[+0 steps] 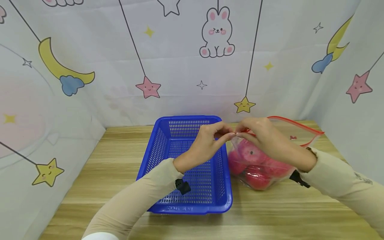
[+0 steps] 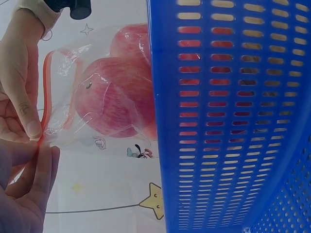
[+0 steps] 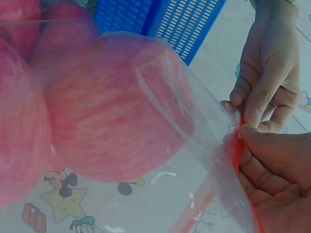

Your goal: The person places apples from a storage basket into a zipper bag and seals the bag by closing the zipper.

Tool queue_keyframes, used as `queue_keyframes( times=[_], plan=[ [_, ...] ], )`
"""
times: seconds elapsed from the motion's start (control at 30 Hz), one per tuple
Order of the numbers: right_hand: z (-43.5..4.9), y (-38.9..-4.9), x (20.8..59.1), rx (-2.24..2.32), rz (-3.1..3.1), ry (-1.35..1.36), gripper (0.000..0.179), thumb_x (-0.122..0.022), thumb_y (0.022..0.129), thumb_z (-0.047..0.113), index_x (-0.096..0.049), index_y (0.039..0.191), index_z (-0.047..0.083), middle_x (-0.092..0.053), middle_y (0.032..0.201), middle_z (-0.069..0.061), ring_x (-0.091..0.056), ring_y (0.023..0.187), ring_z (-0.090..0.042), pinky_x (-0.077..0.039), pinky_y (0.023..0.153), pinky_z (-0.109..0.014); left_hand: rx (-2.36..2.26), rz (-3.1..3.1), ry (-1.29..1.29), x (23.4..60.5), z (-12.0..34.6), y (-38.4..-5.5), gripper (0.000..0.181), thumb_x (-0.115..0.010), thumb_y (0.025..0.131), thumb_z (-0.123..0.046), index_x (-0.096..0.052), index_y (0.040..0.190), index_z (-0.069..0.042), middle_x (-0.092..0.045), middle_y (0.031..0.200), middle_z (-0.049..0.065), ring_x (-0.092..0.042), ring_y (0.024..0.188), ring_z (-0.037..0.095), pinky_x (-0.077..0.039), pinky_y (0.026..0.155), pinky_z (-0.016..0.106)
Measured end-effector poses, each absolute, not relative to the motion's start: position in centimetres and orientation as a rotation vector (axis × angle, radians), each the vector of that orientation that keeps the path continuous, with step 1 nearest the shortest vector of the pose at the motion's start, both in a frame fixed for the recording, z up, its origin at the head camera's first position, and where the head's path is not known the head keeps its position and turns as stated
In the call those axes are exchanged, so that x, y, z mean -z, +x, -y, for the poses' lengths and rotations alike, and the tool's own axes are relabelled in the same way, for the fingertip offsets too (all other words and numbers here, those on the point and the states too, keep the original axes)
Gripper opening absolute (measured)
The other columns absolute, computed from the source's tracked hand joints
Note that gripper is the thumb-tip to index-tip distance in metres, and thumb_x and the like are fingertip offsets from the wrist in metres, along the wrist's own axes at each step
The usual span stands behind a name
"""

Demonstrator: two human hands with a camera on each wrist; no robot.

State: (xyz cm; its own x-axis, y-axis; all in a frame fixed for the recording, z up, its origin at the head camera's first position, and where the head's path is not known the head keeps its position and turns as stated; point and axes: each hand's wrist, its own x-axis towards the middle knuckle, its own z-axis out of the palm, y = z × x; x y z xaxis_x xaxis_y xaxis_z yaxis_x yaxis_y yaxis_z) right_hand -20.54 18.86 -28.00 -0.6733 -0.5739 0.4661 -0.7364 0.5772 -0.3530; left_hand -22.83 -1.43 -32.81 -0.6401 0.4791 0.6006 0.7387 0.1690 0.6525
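A clear zip bag [image 1: 300,131] with a red zip edge [image 2: 47,92] holds several red apples [image 1: 255,176] and lies on the table's right side. My left hand [image 1: 207,141] pinches the bag's near corner between thumb and fingertips. Right against those fingertips, my right hand [image 1: 264,135] pinches the same red edge, as the right wrist view also shows. Farther along, toward the right, the bag's mouth stands apart. A blue plastic basket [image 1: 227,186] is just left of the bag, and my left forearm crosses over it. Part of its interior is hidden by that arm.
The wood-patterned table [image 1: 99,186] runs under the basket and bag. Behind it hangs a white cloth [image 1: 180,63] printed with stars, moons and a rabbit, which also closes off both sides. A black strap piece [image 1: 183,186] sits at the left wrist.
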Motion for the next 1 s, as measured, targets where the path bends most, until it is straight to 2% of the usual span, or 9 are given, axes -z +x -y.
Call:
queue_keyframes(
  times=[0.63, 1.0],
  plan=[
    [-19.37, -20.38, 27.87, -0.755, 2.550, 1.065, 0.007, -0.071, 0.090, 0.002, -0.070, 0.094, 0.007, -0.071, 0.088, -0.003, -0.068, 0.085, -0.018, -0.057, 0.073, -0.038, 1.451, 2.183, -1.175, 32.77, 1.34, -22.65, 0.005, -0.065, 0.096, -0.004, -0.069, 0.096, -0.001, -0.073, 0.091, 0.007, -0.068, 0.081, 0.007, -0.056, 0.073, 0.020],
    [-19.87, -20.39, 27.93, -0.752, 2.543, 1.060, 0.012, -0.073, 0.087, -0.003, -0.070, 0.095, 0.006, -0.071, 0.091, -0.003, -0.068, 0.086, -0.020, -0.057, 0.074, -0.040, 1.432, 2.200, -1.155, 32.89, 1.59, -22.81, 0.006, -0.066, 0.096, -0.007, -0.070, 0.096, -0.003, -0.072, 0.089, 0.004, -0.065, 0.080, 0.004, -0.055, 0.073, 0.020]
  ],
)
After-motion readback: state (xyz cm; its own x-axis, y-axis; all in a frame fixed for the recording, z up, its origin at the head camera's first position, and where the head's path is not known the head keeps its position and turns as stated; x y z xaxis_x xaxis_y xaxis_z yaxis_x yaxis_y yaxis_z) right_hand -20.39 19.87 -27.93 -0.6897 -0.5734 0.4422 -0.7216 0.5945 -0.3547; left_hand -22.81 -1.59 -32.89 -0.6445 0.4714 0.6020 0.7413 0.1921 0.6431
